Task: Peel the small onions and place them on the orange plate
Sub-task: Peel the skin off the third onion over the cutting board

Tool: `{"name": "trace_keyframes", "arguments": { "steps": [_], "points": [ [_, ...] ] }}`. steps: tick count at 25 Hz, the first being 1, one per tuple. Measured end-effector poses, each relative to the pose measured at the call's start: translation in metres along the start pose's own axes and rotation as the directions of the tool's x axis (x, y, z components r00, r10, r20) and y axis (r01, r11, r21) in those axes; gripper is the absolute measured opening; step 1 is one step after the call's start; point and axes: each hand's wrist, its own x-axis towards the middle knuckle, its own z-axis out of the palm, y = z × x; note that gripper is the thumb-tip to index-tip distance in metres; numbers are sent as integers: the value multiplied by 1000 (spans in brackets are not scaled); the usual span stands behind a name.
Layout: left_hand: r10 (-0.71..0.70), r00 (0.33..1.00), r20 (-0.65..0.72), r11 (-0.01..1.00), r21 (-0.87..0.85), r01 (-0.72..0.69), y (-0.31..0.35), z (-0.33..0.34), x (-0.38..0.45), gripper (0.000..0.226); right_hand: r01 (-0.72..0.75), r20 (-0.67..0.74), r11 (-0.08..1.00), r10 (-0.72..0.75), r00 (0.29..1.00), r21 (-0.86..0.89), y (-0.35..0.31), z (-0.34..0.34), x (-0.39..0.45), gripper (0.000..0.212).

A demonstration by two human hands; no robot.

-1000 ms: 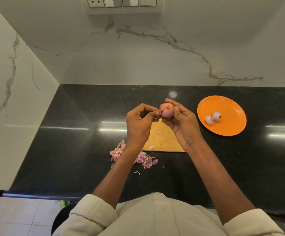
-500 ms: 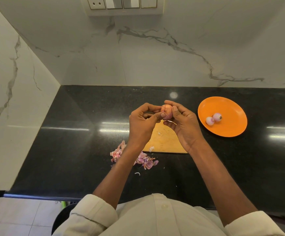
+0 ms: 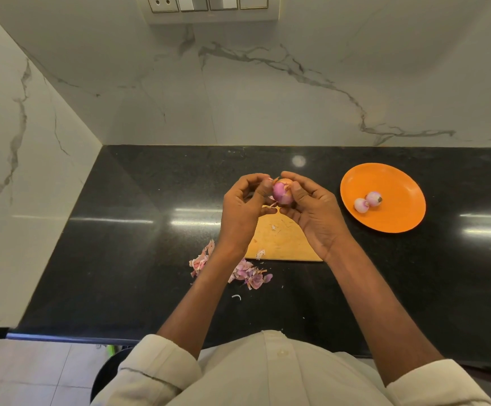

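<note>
Black granite counter (image 3: pixel 121 244) in a marble corner. My right hand (image 3: pixel 314 212) held the onion (image 3: pixel 282 193) between us, above the far end of the wooden board (image 3: pixel 282 241); my left hand (image 3: pixel 244 206) pinched a loose flap of skin at its left side. Hands were close together, the onion between them. Orange plate (image 3: pixel 396 218) lay to the right, nearer my right hand, with two peeled onions (image 3: pixel 367 202) on it. No writing or brand readable.

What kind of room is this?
Most likely a kitchen. There is a black stone counter against marble walls with a switch panel, a wooden cutting board, and hands peeling an onion beside an orange plate.
</note>
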Motion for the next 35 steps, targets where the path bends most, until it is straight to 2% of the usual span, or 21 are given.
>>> {"name": "trace_keyframes", "arguments": {
  "steps": [4,8,11,14,18,21,26,28,30,32,35],
  "points": [
    [-16,993,119,995,104,4,-3,4,-3,44,0,-44,999,-2,999,-50,4,0,1,26],
    [-48,993,107,999,15,47,-1,2,-4,42,34,-86,986,-48,995,-162,6,1,1,21],
    [-80,985,154,995,-47,88,3,4,-7,36,67,-122,968,-100,988,-244,6,2,1,18],
    [-30,989,142,999,42,24,1,8,-8,31,92,-157,940,-150,976,-329,4,2,1,16],
    [19,999,34,992,122,-23,-3,3,-3,18,69,-183,951,-129,975,-300,3,1,-1,24],
    [91,993,70,968,227,-105,-2,-1,-6,16,30,-203,949,-98,974,-314,4,3,0,34],
    [254,946,201,820,475,-321,2,0,-5,13,9,-237,932,-101,966,-362,4,6,1,41],
    [289,930,227,709,602,-367,4,2,-4,13,22,-202,911,-114,973,-412,2,6,0,37],
    [337,924,181,621,695,-362,7,7,-5,13,43,-119,910,-101,988,-413,1,6,-1,34],
    [348,931,113,661,675,-329,5,9,-2,12,58,-60,914,-89,994,-401,2,5,0,29],
    [297,955,3,780,576,-245,1,14,-2,12,68,-37,935,-86,996,-347,4,5,1,25]
  ]
}}
